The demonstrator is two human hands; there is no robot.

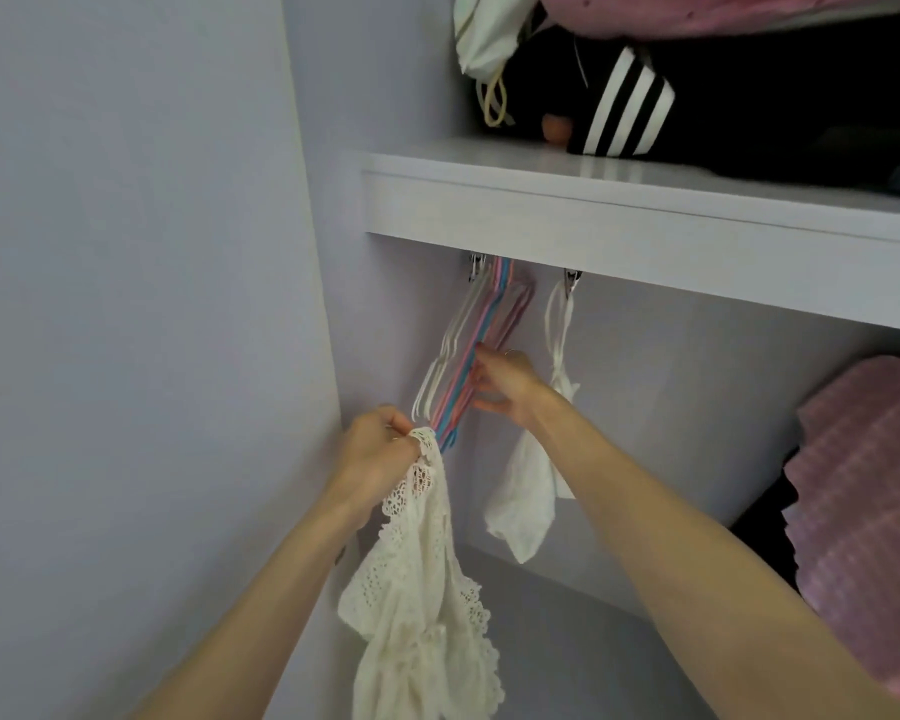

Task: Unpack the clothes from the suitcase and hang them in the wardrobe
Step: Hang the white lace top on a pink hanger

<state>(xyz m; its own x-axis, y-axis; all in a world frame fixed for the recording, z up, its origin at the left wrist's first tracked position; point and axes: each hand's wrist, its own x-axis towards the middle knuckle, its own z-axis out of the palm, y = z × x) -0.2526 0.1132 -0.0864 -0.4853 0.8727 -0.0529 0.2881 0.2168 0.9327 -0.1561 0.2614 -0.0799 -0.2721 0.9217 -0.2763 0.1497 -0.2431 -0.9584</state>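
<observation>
Lace top (427, 589) gripped by left hand (372, 449), right hand (505, 387) pinching hangers (458, 366)

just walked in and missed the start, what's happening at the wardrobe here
A person is midway through hanging clothes. The left hand grips a white lace garment that dangles below it. The right hand is at the bunch of empty hangers under the shelf, fingers on a coloured one. A white garment already hangs beside them.

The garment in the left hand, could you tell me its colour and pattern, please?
Cream-white openwork lace garment with scalloped edges, seen in the head view.
</observation>
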